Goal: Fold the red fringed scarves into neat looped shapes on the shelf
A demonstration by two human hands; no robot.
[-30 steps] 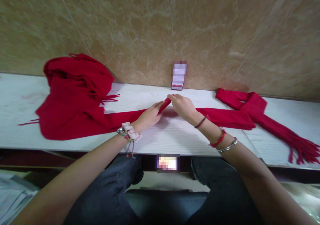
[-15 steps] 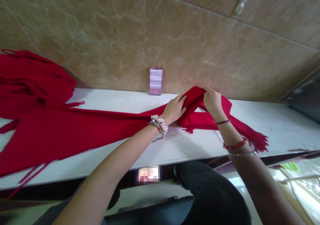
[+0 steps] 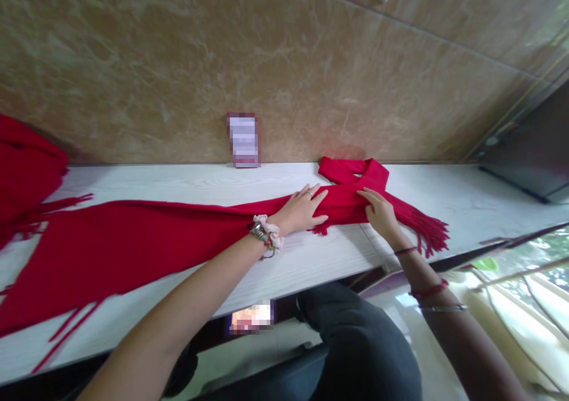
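While the table (image 3: 293,261) bears cloth (image 3: 178,229), left hand (image 3: 297,212) and right hand (image 3: 381,214) touch it, spread.

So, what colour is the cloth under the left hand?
The cloth is plain red, best seen in the head view.

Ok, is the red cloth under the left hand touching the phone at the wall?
Apart. The head view shows a strip of white tabletop between the phone and the red cloth.

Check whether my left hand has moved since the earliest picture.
Yes. The left hand has moved rightward: it was left of the pixelated screen by the wall and is now right of it.
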